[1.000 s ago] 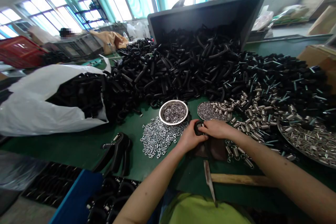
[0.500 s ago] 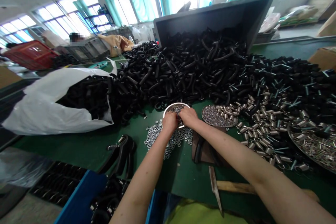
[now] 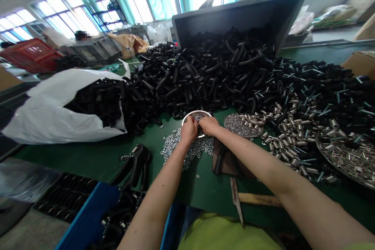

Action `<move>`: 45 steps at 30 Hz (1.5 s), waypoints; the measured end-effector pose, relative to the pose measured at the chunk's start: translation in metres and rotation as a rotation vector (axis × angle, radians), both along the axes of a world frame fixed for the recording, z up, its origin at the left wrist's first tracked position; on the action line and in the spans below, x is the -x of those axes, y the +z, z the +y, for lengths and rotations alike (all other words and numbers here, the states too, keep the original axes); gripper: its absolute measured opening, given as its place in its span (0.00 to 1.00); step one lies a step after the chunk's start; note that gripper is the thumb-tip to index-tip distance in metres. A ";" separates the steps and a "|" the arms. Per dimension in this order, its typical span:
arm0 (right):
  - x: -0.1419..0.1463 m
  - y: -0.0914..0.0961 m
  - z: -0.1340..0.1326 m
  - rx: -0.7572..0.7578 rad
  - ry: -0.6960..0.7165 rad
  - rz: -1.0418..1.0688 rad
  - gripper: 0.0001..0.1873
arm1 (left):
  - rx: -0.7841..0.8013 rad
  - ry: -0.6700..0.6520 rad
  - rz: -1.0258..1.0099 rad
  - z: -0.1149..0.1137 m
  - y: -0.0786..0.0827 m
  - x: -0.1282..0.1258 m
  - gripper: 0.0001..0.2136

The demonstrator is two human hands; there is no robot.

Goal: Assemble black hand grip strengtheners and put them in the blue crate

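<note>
My left hand [image 3: 189, 131] and my right hand [image 3: 208, 125] meet over a round steel bowl [image 3: 193, 113] of small silver parts. A small dark piece, perhaps a black shackle [image 3: 199, 128], shows between them, mostly hidden by my fingers. Loose silver washers [image 3: 187, 150] lie on the green mat just below the bowl. To the right of my right hand is a shallow steel tray [image 3: 241, 125] of small nuts and steel coil springs. A great heap of black shackles [image 3: 211, 74] rises just beyond the bowl.
A tipped grey bin [image 3: 237, 15] spills the heap. Steel springs [image 3: 290, 140] and a large steel tray [image 3: 345, 160] lie right; a white sack [image 3: 58, 113] lies left. A brown pad [image 3: 225, 160], wood-handled blade [image 3: 254, 199] and blue crate [image 3: 88, 215] are nearer me.
Both hands have stayed over the bowl since the half-second-old view, after moving left to it from the area beside the shallow tray. The view has shifted slightly.
</note>
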State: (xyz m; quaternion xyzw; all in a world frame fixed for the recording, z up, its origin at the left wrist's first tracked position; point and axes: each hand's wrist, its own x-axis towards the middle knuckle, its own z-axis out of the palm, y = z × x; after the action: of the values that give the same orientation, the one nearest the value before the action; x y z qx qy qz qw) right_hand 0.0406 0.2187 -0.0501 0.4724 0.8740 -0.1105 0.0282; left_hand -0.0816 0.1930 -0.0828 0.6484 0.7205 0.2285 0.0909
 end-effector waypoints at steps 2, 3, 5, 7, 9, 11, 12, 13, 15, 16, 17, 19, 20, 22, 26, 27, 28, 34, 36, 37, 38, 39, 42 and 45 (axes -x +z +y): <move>-0.002 -0.001 -0.001 0.013 -0.014 0.043 0.18 | -0.022 0.007 -0.047 0.000 0.000 0.000 0.10; -0.003 -0.001 -0.001 0.019 -0.021 0.071 0.18 | -0.033 0.009 -0.074 0.000 0.000 0.000 0.09; -0.006 -0.001 -0.002 0.025 -0.037 0.143 0.17 | -0.053 0.011 -0.135 0.000 0.001 0.001 0.07; -0.009 0.001 -0.003 0.025 -0.060 0.238 0.13 | -0.069 0.006 -0.206 -0.001 0.003 0.002 0.06; -0.015 0.005 -0.004 0.021 -0.088 0.349 0.08 | -0.074 -0.009 -0.287 -0.003 0.004 0.003 0.07; -0.027 0.007 -0.008 0.026 -0.118 0.457 0.07 | -0.065 -0.032 -0.372 -0.008 0.006 0.004 0.07; -0.035 0.008 -0.012 0.034 -0.133 0.505 0.08 | -0.056 -0.046 -0.412 -0.012 0.007 0.003 0.08; -0.045 0.008 -0.016 0.045 -0.148 0.547 0.08 | -0.047 -0.061 -0.444 -0.017 0.007 0.002 0.08; -0.070 0.007 -0.026 0.068 -0.179 0.606 0.10 | -0.009 -0.114 -0.526 -0.031 0.009 -0.003 0.09; -0.083 0.006 -0.031 0.078 -0.194 0.621 0.10 | 0.022 -0.152 -0.579 -0.039 0.009 -0.007 0.09; -0.096 0.004 -0.036 0.086 -0.207 0.626 0.10 | 0.059 -0.196 -0.631 -0.047 0.010 -0.012 0.09; -0.118 -0.001 -0.046 0.104 -0.226 0.610 0.09 | 0.130 -0.290 -0.698 -0.062 0.010 -0.023 0.09; -0.127 -0.004 -0.049 0.114 -0.230 0.593 0.09 | 0.155 -0.333 -0.698 -0.069 0.010 -0.029 0.08; -0.136 -0.009 -0.054 0.126 -0.232 0.555 0.08 | 0.173 -0.398 -0.639 -0.078 0.009 -0.042 0.07; -0.133 -0.015 -0.057 0.094 -0.222 0.485 0.08 | 0.145 -0.441 -0.558 -0.084 0.005 -0.062 0.09; -0.131 -0.015 -0.056 0.082 -0.216 0.465 0.08 | 0.131 -0.437 -0.560 -0.083 0.004 -0.065 0.10; -0.129 -0.014 -0.055 0.074 -0.206 0.442 0.09 | 0.120 -0.431 -0.565 -0.083 0.004 -0.068 0.12; -0.121 0.000 -0.049 0.051 -0.121 0.251 0.15 | 0.118 -0.453 -0.521 -0.082 0.005 -0.074 0.12; -0.115 0.003 -0.048 0.041 -0.094 0.177 0.16 | 0.131 -0.463 -0.480 -0.082 0.007 -0.075 0.12; -0.111 0.005 -0.048 0.039 -0.079 0.141 0.16 | 0.140 -0.472 -0.457 -0.081 0.008 -0.076 0.12; -0.107 0.005 -0.048 0.039 -0.065 0.108 0.16 | 0.148 -0.485 -0.432 -0.080 0.009 -0.077 0.12; -0.104 0.006 -0.049 0.039 -0.054 0.079 0.16 | 0.151 -0.501 -0.406 -0.079 0.011 -0.078 0.12; -0.101 0.010 -0.053 0.031 -0.048 0.026 0.14 | 0.131 -0.560 -0.315 -0.076 0.016 -0.082 0.12; -0.115 0.018 -0.072 0.002 -0.076 0.018 0.10 | 0.105 -0.616 -0.204 -0.072 0.022 -0.085 0.12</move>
State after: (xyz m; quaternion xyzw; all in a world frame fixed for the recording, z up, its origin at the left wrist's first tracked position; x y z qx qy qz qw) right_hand 0.1553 0.1469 -0.0325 0.5040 0.8557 -0.1166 0.0165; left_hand 0.0037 0.1209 -0.0611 0.8042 0.4883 0.2166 0.2607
